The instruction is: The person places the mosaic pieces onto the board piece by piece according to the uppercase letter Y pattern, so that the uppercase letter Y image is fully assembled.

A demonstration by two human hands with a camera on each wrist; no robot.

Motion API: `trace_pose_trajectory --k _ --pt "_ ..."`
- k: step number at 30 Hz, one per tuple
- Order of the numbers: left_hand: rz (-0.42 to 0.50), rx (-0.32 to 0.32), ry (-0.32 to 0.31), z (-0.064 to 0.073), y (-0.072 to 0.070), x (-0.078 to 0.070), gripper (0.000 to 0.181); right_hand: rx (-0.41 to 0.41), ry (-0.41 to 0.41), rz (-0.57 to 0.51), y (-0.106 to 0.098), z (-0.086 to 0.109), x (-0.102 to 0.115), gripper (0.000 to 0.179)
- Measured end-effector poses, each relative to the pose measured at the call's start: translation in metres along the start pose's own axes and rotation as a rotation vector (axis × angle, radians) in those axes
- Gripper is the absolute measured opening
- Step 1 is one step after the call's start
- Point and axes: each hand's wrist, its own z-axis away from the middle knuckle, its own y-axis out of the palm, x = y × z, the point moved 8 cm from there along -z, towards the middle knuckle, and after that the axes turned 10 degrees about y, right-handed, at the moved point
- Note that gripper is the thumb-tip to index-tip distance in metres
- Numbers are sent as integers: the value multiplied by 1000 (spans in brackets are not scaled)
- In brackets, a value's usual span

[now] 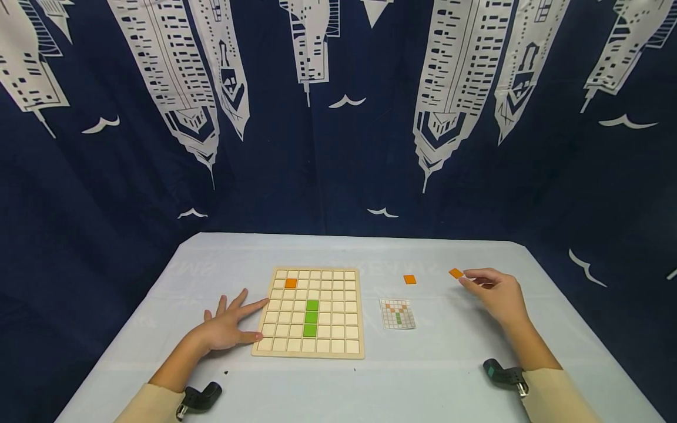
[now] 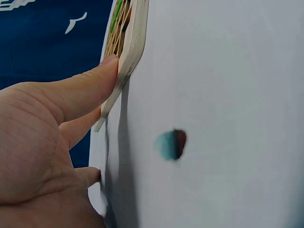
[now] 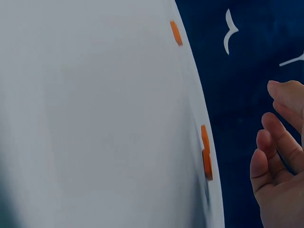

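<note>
The left hand (image 1: 231,325), at nine o'clock of the wooden board (image 1: 330,345), spreads its fingers and touches the edge — grasping nothing. At three o'clock, well apart, the right hand (image 1: 497,296) is loosely bent, released — one orange tile (image 1: 456,274) just beside its fingertips, toward ten o'clock.

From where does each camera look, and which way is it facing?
Head: worn on the head, facing forward and down at the board; left hand and right hand show.
Left wrist: on that wrist, facing the board's edge; left hand shows at left.
Right wrist: on that wrist, facing across the table toward orange tiles; right hand at right.
Head and left wrist share the board.
</note>
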Motion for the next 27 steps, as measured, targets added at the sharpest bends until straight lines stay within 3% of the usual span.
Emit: trace_pose_trajectory --k 8,21,27 --pt "-16 -3 1 0 0 -1 88 72 72 92 -5 -12 -20 42" --pt "-17 1 3 0 -1 -2 88 244 100 124 3 -28 -43 50" --pt "-20 2 -2 0 -1 -3 88 271 102 164 8 -34 -51 49"
